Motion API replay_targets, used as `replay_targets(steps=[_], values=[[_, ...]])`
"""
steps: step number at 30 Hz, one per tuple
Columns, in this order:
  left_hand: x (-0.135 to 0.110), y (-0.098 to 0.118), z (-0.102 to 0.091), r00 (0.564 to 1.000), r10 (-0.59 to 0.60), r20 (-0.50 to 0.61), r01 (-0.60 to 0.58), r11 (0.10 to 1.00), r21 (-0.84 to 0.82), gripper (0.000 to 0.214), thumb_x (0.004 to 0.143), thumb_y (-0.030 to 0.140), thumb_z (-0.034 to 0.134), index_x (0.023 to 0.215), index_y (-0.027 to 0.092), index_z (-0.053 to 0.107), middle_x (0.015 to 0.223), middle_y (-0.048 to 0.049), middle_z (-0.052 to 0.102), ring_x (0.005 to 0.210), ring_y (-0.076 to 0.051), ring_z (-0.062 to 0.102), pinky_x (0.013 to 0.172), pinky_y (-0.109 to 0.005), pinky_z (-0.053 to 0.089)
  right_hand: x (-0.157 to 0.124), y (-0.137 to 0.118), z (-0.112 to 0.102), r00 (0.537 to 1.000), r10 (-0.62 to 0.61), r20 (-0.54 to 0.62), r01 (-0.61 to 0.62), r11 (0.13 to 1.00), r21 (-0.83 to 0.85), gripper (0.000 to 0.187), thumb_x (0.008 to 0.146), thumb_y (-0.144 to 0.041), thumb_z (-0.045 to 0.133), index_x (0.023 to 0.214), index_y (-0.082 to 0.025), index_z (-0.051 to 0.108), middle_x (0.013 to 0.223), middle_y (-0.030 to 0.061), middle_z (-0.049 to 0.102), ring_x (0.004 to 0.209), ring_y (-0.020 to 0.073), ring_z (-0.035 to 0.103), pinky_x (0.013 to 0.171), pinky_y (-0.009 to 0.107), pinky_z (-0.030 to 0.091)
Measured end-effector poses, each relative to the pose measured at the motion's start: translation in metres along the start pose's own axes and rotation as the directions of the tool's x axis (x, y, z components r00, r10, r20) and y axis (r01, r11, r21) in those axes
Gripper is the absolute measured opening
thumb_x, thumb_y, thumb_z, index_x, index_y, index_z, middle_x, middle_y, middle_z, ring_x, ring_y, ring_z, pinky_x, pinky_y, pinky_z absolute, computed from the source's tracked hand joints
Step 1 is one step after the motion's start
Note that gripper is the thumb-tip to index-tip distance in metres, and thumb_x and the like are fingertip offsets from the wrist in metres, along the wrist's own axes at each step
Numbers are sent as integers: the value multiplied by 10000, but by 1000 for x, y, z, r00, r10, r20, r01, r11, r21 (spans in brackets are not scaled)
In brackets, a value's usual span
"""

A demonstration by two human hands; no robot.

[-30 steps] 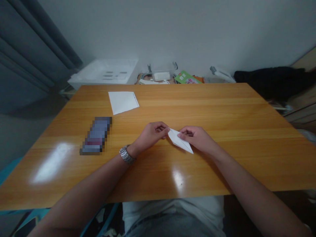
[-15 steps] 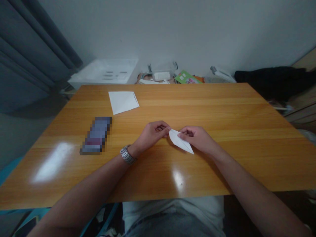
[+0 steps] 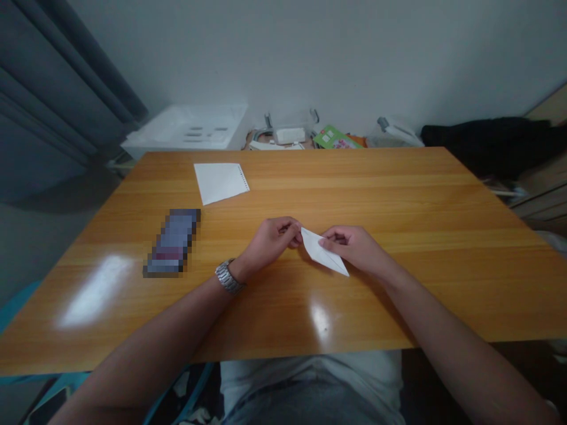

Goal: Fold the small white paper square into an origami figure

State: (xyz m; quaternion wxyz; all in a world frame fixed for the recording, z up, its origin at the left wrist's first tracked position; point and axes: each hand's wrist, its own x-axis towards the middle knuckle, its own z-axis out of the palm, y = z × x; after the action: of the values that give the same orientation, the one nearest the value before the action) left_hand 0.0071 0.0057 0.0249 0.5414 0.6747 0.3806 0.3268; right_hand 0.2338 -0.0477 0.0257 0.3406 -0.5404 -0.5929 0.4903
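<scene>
A small folded piece of white paper [image 3: 325, 252], pointed at its ends, is held just above the table in front of me. My right hand [image 3: 354, 245] is closed on its upper right edge, thumb on top and fingers curled behind. At the paper's left tip is my left hand [image 3: 277, 239], its thumb and fingers pinched together there. Those left fingertips partly hide their contact with the tip. A metal-band watch [image 3: 229, 277] circles my left wrist.
On the wooden table [image 3: 376, 183] lies a white sheet [image 3: 221, 182] with a perforated edge, and a blurred-out phone [image 3: 173, 243] is at the left. Behind the table are a white tray [image 3: 186, 127], a green packet [image 3: 336, 137] and dark cloth [image 3: 482, 136].
My left thumb and fingers have drawn back slightly to the left and curled in at the paper's tip, showing more of it. My right hand stays almost still.
</scene>
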Motion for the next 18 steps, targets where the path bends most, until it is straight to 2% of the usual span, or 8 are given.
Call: replay_targets(steps=[5, 11, 18], values=[[0, -1, -1, 999, 45, -15, -45, 999, -15, 367, 980, 461, 557, 905, 123, 680, 830, -61, 708, 733, -123, 676, 698, -232, 578, 1, -1, 0, 999, 33, -2, -32, 999, 17, 315, 797, -472, 733, 867, -164, 727, 826, 68, 744, 701, 182, 640, 659, 307, 466], [-2, 1, -1, 992, 110, 62, -119, 981, 151, 299, 930, 433, 656, 944, 143, 726, 890, -55, 747, 811, -143, 682, 744, -233, 544, -1, -1, 2, 999, 9, 34, -9, 1000, -8, 290, 827, -458, 720, 867, -171, 737, 812, 54, 732, 701, 172, 626, 651, 298, 460], [-4, 5, -4, 989, 122, 89, -140, 959, 248, 255, 958, 360, 620, 902, 143, 742, 865, -37, 759, 785, -132, 675, 701, -220, 499, -2, -2, 1, 997, -11, 77, 12, 1000, -20, 296, 847, -461, 712, 898, -172, 750, 825, 54, 734, 710, 170, 626, 652, 292, 459]])
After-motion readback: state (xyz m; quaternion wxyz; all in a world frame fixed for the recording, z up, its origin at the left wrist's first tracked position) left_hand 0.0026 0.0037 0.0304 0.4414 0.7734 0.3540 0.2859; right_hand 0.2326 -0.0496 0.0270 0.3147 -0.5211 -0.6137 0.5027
